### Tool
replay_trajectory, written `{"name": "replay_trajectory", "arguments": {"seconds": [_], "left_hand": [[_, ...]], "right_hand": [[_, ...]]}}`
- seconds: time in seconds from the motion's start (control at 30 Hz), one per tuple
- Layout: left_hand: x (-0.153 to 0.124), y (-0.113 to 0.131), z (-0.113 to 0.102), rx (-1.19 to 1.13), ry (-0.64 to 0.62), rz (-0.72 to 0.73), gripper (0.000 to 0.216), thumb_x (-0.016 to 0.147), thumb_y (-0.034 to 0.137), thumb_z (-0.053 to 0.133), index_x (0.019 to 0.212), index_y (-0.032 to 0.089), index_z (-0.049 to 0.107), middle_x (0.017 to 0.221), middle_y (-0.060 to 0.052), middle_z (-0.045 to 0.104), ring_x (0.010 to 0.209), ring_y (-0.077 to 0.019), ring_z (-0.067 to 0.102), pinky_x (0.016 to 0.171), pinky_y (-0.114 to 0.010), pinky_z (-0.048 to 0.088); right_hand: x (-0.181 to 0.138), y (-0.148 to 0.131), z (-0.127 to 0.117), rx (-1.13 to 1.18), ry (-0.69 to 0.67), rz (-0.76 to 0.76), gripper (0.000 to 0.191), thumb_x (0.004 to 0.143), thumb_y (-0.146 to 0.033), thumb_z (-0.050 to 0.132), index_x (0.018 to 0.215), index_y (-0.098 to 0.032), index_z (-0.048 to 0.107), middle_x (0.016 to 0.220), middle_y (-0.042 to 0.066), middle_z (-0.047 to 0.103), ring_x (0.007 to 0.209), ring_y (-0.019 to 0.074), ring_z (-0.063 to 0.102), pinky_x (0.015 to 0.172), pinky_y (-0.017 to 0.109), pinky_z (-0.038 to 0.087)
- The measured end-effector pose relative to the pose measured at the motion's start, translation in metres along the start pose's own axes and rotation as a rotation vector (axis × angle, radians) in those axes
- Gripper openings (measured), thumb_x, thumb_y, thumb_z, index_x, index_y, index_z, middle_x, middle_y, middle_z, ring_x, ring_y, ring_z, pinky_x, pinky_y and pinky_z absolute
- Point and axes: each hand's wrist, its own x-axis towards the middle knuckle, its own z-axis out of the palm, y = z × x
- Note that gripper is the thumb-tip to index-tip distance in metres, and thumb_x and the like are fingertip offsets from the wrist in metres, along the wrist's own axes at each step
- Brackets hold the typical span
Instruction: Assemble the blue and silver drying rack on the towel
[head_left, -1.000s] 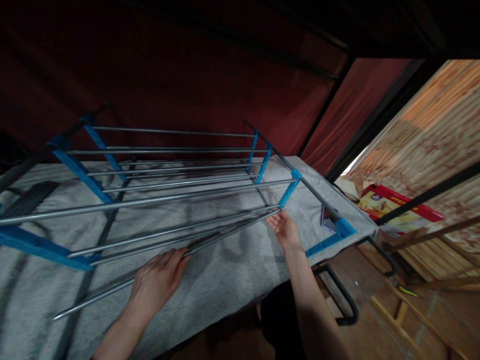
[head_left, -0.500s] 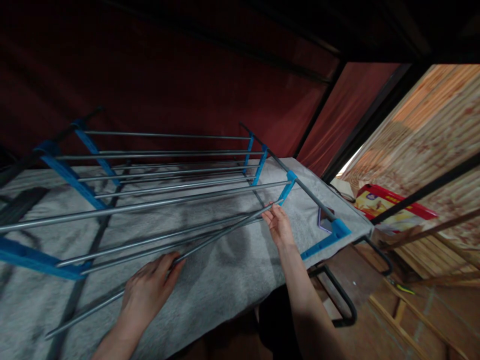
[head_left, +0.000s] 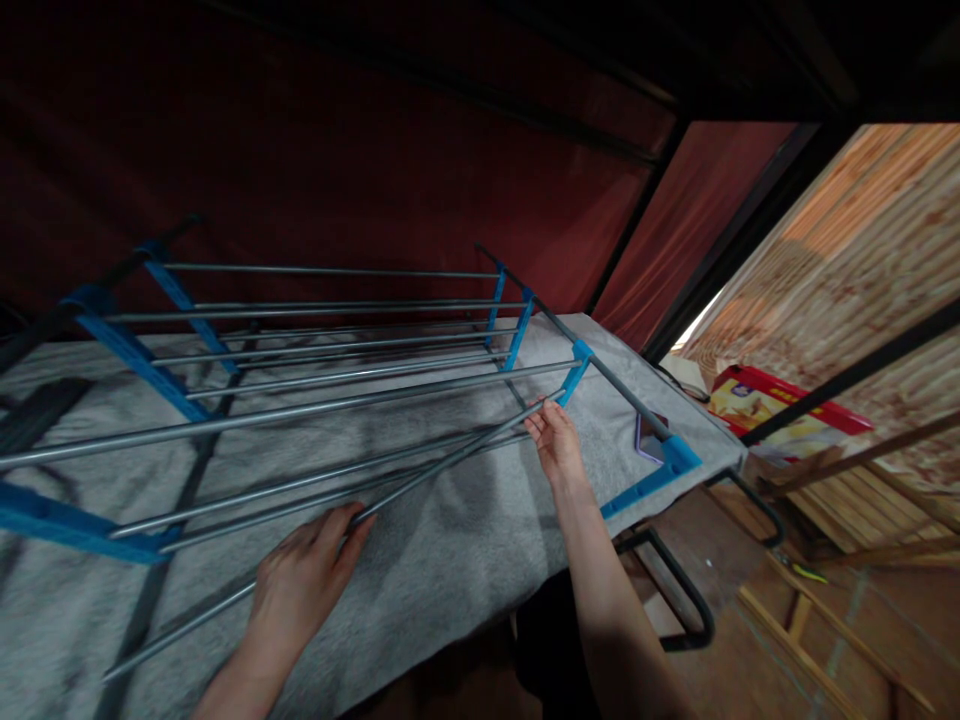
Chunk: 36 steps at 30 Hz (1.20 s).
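A rack of blue plastic side pieces and grey metal rods lies on its side on a grey blanket. One loose metal rod runs slantwise across the blanket. My left hand rests on the rod near its middle, fingers curled over it. My right hand pinches the rod's far end just below a blue connector on the rack's right side.
A dark red curtain hangs behind the rack. A phone lies on the blanket by the rack's right end. A red box and wooden slats sit on the floor to the right. A black metal frame stands below the blanket's edge.
My right hand has lifted the rod's far end up toward the blue connector. My left hand stays on the rod, shifted slightly left and down.
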Motion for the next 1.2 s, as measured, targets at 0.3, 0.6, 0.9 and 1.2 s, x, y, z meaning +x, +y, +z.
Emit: {"name": "replay_trajectory", "arguments": {"seconds": [0.3,0.6,0.9,1.2], "left_hand": [[0.001,-0.001,-0.002,-0.03,0.024,0.041,0.025,0.097,0.04,0.051,0.11,0.022,0.063,0.095,-0.005,0.077,0.076,-0.0207,0.072,0.071,-0.031,0.051],[0.004,-0.001,-0.002,0.005,0.066,0.069,0.023,0.096,0.037,0.054,0.112,0.022,0.062,0.094,-0.004,0.076,0.077,-0.0204,0.07,0.075,-0.032,0.05],[0.01,-0.006,-0.004,0.047,0.103,0.123,0.02,0.093,0.03,0.06,0.111,0.021,0.063,0.092,-0.005,0.074,0.079,-0.022,0.067,0.078,-0.036,0.048],[0.017,-0.008,-0.009,0.123,0.137,0.147,0.028,0.093,0.027,0.06,0.121,0.023,0.059,0.102,-0.005,0.075,0.09,-0.0236,0.068,0.085,-0.04,0.046]], "right_hand": [[0.001,-0.003,0.002,0.012,-0.012,0.0,0.009,0.082,-0.025,0.074,0.083,-0.023,0.066,0.083,-0.002,0.075,0.065,0.0099,0.068,0.066,0.023,0.06],[0.001,-0.004,0.001,0.005,0.0,0.014,0.006,0.083,-0.024,0.073,0.086,-0.023,0.067,0.085,0.0,0.076,0.066,0.0109,0.069,0.066,0.023,0.06],[0.0,-0.003,-0.002,0.03,-0.047,0.014,0.008,0.083,-0.025,0.072,0.089,-0.023,0.068,0.087,0.0,0.076,0.068,0.0104,0.069,0.069,0.022,0.06],[0.0,0.0,-0.004,0.016,-0.055,0.002,0.013,0.079,-0.027,0.073,0.088,-0.022,0.066,0.077,-0.001,0.072,0.068,0.0126,0.069,0.066,0.023,0.059]]}}
